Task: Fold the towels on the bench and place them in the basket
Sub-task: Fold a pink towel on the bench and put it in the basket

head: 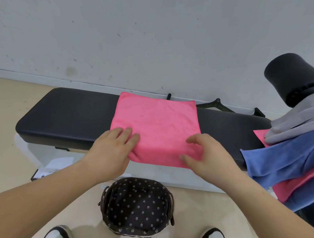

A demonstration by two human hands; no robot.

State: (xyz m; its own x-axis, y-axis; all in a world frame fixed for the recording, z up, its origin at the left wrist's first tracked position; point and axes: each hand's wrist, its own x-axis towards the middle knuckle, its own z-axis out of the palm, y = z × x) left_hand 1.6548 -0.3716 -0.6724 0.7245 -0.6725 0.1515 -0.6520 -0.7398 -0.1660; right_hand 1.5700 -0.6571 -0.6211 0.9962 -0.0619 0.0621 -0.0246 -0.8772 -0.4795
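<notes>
**Pink towel** point(156, 130). Lay spread across the middle of the black padded bench point(71, 118), its far edge at the bench's far side. Its near edge hung a little over the near side. It looked folded at least once, judging by the thick, rounded near edge.

**Left hand** point(115, 145). Rested on the near left corner with fingers nearly straight and flat on the cloth. The thumb was hidden, so a grip beneath could not be told. It probably pinned that corner.

**Right hand** point(206, 158). Was at the near right corner, fingers bent and spread, thumb and forefinger gathering a small ridge of cloth in a loose pinch. This seemed to be in readiness for the next fold.

**Basket** point(171, 202). Stood on the floor just near of the bench, directly below the towel, with nothing visible inside its dotted liner. The spot suited a short drop from bench to basket.

**Unfolded pile.** Lay at the right end of the bench. A grey towel point(306, 118) was draped over a blue towel point(286, 158), with more pink cloth beneath, all apart from the working space. A black foam roller point(298, 78) stood behind it.
</notes>
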